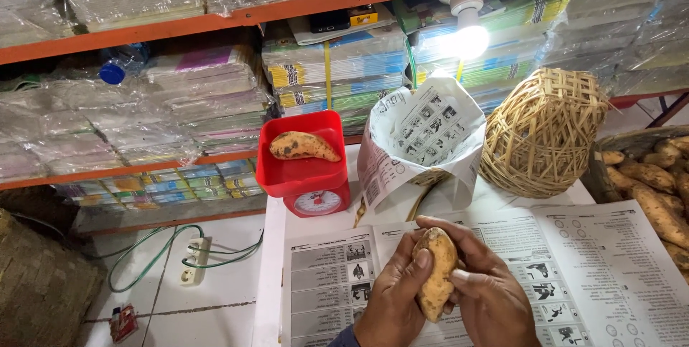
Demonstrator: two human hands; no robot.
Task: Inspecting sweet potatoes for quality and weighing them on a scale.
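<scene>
We have both hands wrapped round one sweet potato, held upright above the printed paper sheets that cover the table. Our left hand cups it from the left, thumb laid along its front edge; our right hand closes from the other side, fingers curled over the top and thumb pressed against its flank. Neither hand is spread: both are clasped on the tuber, which shows between them from tip to lower end.

We judge it firm and fairly dense for its size, with a dry, rough, speckled skin that should not slip. It tapers at both ends, so the thick middle looks like the surest place to hold it, as we do now. It is unlikely to crush, though the skin might scuff.

Taking the sweet potato as our landmark: up and to the left of it stands a red kitchen scale with another sweet potato lying in its pan. Straight above it is a paper-lined basket, and right of that an overturned woven basket. At the far right edge lies a heap of more sweet potatoes. Behind everything run orange shelves stacked with wrapped books, under a lit bulb.
</scene>
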